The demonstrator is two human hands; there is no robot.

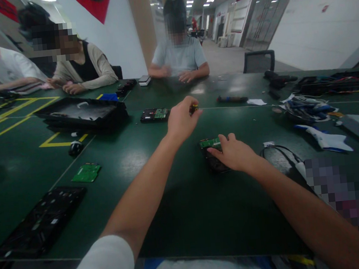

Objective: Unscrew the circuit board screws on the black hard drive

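My left hand is raised over the middle of the green table, its fingers curled round a small dark and yellow item that is too small to name. Just left of that hand lies a hard drive with a green board on it. My right hand rests on a black drive with a green circuit board along its far edge; thumb and fingers grip its right side. Farther left, a loose green board lies flat.
Black trays stand at the left, near a black mouse. A large black panel lies front left. Bundled cables, a white-blue packet and a screwdriver are on the right side. People sit across the table.
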